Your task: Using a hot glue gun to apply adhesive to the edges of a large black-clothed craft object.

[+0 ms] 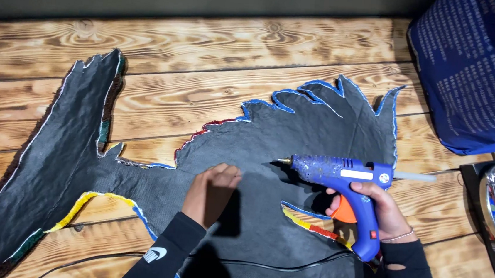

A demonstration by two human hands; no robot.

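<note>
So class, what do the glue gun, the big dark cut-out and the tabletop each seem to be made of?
Glue gun: glossy blue plastic, orange trigger.
Dark cut-out: matte grey fabric backing, probably felt-like; coloured tufted edges.
Tabletop: wood planks, scorched grain showing.

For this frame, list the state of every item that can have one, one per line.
Blue hot glue gun: held level, nozzle pointing left above the fabric.
Grey fish-shaped fabric piece: spread flat, backing side up.
Left hand: pressing on the fabric.
Right hand: gripping the gun's handle.
Black cord: lying across the fabric.
</note>
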